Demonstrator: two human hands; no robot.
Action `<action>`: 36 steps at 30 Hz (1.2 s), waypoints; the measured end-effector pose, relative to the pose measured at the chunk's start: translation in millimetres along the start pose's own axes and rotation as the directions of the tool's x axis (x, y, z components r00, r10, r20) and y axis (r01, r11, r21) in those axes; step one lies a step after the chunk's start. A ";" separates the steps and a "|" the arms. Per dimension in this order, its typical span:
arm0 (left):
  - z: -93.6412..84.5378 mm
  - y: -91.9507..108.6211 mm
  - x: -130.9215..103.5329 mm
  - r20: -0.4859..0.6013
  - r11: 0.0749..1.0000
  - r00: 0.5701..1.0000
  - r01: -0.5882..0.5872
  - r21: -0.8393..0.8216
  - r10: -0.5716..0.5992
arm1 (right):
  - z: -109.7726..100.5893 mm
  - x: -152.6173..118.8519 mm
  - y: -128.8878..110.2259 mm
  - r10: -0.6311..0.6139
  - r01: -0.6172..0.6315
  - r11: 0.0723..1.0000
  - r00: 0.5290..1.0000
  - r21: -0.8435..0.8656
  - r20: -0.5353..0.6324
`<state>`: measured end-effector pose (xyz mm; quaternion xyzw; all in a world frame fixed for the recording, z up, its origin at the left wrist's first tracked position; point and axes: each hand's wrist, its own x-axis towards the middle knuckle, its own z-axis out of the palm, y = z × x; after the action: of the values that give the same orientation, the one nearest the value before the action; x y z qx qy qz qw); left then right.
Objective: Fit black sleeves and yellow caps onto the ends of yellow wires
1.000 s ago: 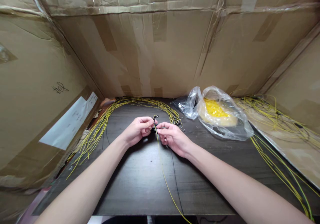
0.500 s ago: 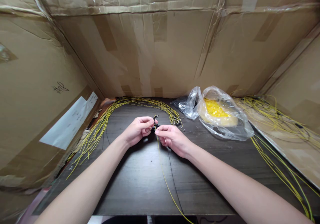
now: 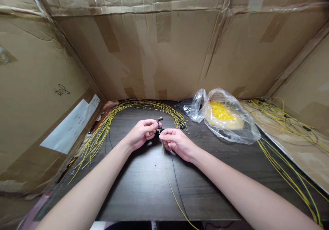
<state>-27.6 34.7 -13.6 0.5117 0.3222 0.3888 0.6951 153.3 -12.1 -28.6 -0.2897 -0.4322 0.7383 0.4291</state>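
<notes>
Over the middle of the dark table my left hand [image 3: 142,134] pinches a small black connector [image 3: 159,119] between thumb and forefinger. Close beside it, my right hand [image 3: 177,142] has thumb and forefinger closed on a thin yellow wire [image 3: 167,175]. The wire runs down from the fingertips and over the table's front edge. A thin black wire [image 3: 177,180] trails from below my right hand, roughly alongside the yellow one. More black parts show between the two hands, partly hidden by the fingers.
A bundle of yellow wires [image 3: 110,120] arcs across the back left of the table [image 3: 133,189]. An opened clear bag of yellow pieces [image 3: 222,110] stands back right, beside a bag of black pieces [image 3: 186,107]. More yellow wires [image 3: 288,180] lie right. Cardboard walls [image 3: 144,58] enclose the table.
Almost nothing differs. Both hands keep their pinch in nearly the same place, and the view has shifted very slightly.
</notes>
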 end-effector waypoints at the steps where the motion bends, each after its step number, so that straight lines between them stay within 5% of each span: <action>1: 0.1 0.3 -0.1 -0.002 1.000 1.000 0.001 -0.001 -0.001 | -0.1 0.0 0.1 0.002 -0.002 1.000 1.000 0.000 -0.001; 25: 1.9 1.6 -0.1 -0.012 1.000 1.000 -0.003 -0.010 0.003 | 1.5 -1.0 -0.2 -0.013 0.013 1.000 0.999 0.002 -0.040; 36: 3.4 1.3 -0.4 -0.018 1.000 1.000 -0.011 -0.009 0.010 | 2.7 1.8 2.3 -0.138 0.118 0.973 0.986 -0.199 -0.089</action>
<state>-25.2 33.0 -11.3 0.5066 0.3241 0.3986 0.6924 149.4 -12.1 -29.4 -0.3387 -0.4970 0.6479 0.4674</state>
